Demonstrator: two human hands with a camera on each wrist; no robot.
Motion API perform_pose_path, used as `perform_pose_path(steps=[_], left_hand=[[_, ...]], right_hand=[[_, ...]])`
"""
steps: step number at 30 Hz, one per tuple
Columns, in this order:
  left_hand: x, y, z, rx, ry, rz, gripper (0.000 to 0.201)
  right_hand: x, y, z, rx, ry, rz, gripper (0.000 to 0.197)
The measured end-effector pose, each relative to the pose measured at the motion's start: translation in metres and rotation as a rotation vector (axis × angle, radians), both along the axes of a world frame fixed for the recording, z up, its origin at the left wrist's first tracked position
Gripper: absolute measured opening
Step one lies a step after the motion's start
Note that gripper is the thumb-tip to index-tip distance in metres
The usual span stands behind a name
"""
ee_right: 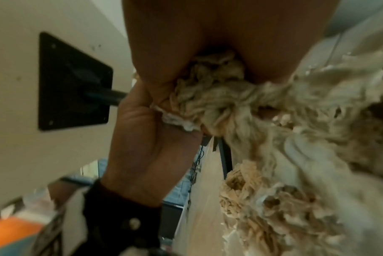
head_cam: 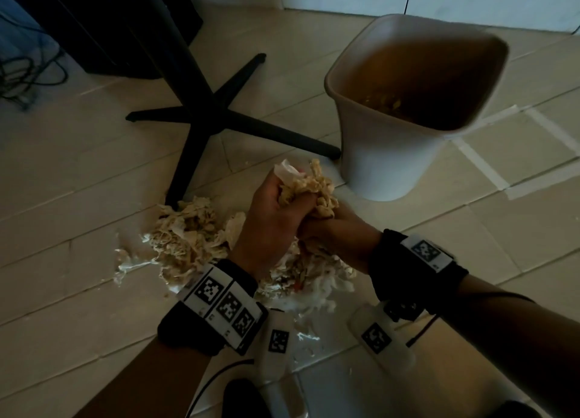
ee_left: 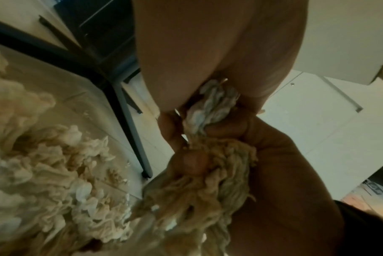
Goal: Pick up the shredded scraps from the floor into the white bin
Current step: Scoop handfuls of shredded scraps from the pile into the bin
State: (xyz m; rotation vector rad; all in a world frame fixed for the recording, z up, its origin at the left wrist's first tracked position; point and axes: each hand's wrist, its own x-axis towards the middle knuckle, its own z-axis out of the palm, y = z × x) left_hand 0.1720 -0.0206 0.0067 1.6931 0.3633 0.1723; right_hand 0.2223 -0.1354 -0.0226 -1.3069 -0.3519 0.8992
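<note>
Both hands around apparently shredded scraps

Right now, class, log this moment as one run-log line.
left hand: grips scraps | right hand: grips the same clump of scraps | pile on floor: remains | white bin: upright, some scraps inside

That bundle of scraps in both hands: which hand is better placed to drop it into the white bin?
Probably the right hand: the white bin stands on its side, beyond the clump of scraps. The left hand grips too.
</note>
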Motion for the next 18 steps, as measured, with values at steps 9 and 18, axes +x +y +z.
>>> perform_pose_path(steps=[9,18], left_hand=[[-0.015,0.003,0.001,0.09,-0.088,-0.044,0.047],[-0.034,0.013,-0.008,0.039,0.124,-0.099,0.035]], right_hand=[[0.005,-0.007,0.011,-0.091,-0.445,-0.16,0.037],[0.028,-0.02,0.078,0.022,-0.479,-0.302,0.008]])
